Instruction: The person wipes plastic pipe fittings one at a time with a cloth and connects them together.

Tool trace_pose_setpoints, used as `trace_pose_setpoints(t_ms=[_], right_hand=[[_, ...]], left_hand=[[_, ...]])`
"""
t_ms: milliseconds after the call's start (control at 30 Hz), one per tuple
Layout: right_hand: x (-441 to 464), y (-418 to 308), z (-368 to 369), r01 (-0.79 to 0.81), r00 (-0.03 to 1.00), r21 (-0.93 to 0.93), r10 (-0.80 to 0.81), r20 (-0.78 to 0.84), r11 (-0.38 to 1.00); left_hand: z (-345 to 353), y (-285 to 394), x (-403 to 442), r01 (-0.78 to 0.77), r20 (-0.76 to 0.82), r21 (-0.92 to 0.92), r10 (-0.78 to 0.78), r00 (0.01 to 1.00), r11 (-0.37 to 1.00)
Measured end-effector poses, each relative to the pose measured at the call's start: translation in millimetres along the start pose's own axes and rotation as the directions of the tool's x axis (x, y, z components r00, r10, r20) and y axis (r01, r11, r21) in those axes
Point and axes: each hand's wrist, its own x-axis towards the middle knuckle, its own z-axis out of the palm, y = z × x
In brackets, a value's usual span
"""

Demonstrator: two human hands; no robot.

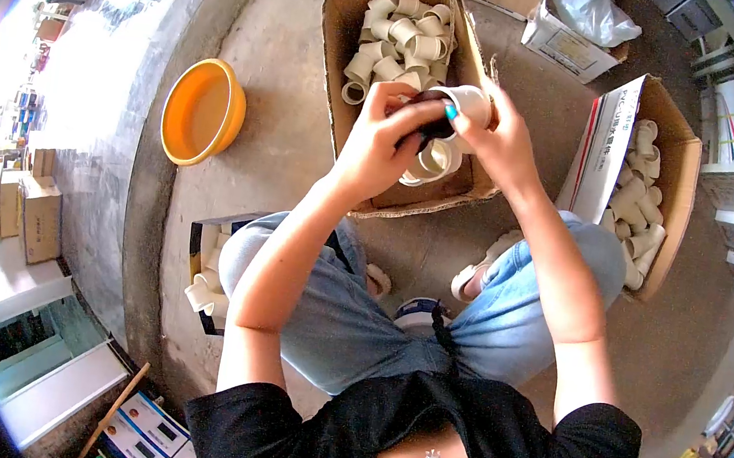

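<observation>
The left hand [375, 144] grips a dark piece [437, 128], the right hand [505, 147] a fitting [469, 100]; even pressure should prevent slipping.

2 hands [385, 136] | 3 containers of fittings [333, 76] | 1 orange basin [235, 114] | 2 shoes [468, 282]

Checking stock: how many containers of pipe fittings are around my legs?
3: the big front box, the right box, and the dark-edged left container, partly hidden. Others may be hidden.
</observation>
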Motion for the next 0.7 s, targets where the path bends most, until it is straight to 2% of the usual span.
trace_pose_setpoints(t_ms=[33,67,100,133,200,233,267,367,467,500,533,700], right_hand=[[-1.2,3.8,-2.9,0.01,0.999,0.001,-0.01,0.047,1.0],[-3.1,6.6,-5.8,0.018,0.995,0.001,-0.018,0.095,1.0],[-2.6,0.6,-12.1,-0.004,0.971,0.059,-0.01,0.239,0.998],[-4.7,-1.6,-15.5,0.029,0.962,0.06,-0.044,0.269,0.998],[-9.3,-4.3,-20.1,0.098,0.937,0.067,-0.115,0.33,0.993],[-10.8,-7.4,-19.8,-0.001,0.948,0.042,-0.013,0.319,0.999],[-11.8,-7.2,-20.1,0.046,0.958,-0.005,-0.043,0.282,0.999],[-12.9,-11.7,-23.5,0.203,0.966,-0.152,-0.172,0.194,0.967],[-7.5,-13.3,-26.0,0.419,0.907,-0.203,-0.398,0.139,0.885],[-9.3,-20.6,-27.9,0.422,0.905,-0.26,-0.384,0.183,0.869],[-8.9,-19.2,-26.9,0.53,0.848,-0.327,-0.484,0.214,0.783],[-4.6,-12.8,-26.5,0.366,0.924,-0.306,-0.306,0.229,0.879]], left_hand=[[-0.5,-1.1,5.7,-0.092,-0.133,0.033,0.096,0.987,0.995],[5.3,4.9,1.9,0.179,-0.242,-0.315,-0.262,0.934,0.932],[4.8,2.1,2.6,0.192,-0.25,-0.304,-0.273,0.929,0.933],[2.6,-2.8,2.4,0.207,-0.259,-0.293,-0.286,0.923,0.933],[2.7,-8.0,2.4,0.285,-0.222,-0.24,-0.338,0.914,0.928],[2.8,-4.5,3.5,0.327,-0.202,-0.279,-0.388,0.899,0.903],[3.8,-1.9,4.1,0.366,-0.18,-0.318,-0.434,0.883,0.875],[11.8,-0.8,2.3,0.433,-0.09,-0.626,-0.612,0.786,0.649],[-1.4,1.3,6.1,0.419,0.157,-0.819,-0.55,0.821,0.392],[-4.8,-1.1,5.4,0.437,0.218,-0.827,-0.515,0.829,0.354],[-5.2,-9.7,4.0,0.441,0.262,-0.814,-0.439,0.859,0.377],[7.8,-19.9,1.2,0.506,0.384,-0.836,-0.432,0.816,0.212]])
